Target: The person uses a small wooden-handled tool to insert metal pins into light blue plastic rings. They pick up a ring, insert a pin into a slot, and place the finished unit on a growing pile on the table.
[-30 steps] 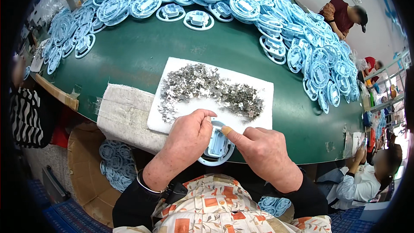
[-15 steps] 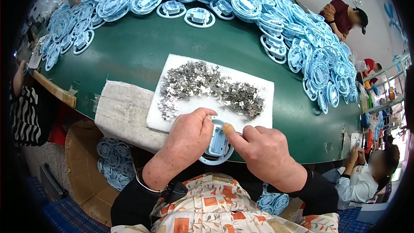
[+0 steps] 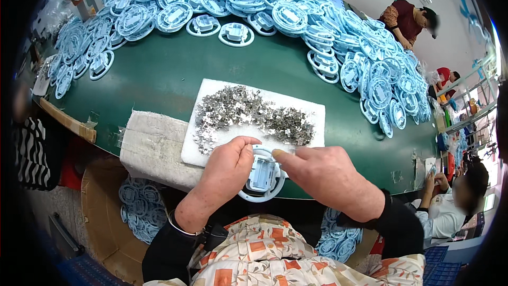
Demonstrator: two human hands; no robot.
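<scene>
A light blue plastic toy steering wheel point(image 3: 262, 176), with a square recessed middle, is held over the table's near edge. My left hand point(image 3: 225, 172) is closed on the wheel's upper left rim, thumb on top. My right hand point(image 3: 333, 180) is closed at the upper right rim, its thumb tip against the ring; whatever lies between its curled fingers is hidden. Just beyond both hands, a pile of small silvery metal clips point(image 3: 233, 107) lies on a white foam board point(image 3: 312, 114).
A heap of similar blue wheels point(image 3: 291, 16) rings the far side of the green table point(image 3: 159, 69). A cloth-covered block point(image 3: 153, 148) supports the board's left side. A cardboard box point(image 3: 100, 206) with more wheels stands lower left. Other people point(image 3: 405, 21) work around the table.
My right thumb has shifted from pressing down on the rim to lying flatter along it, and that hand has turned slightly. The whole view has also shifted a little.
</scene>
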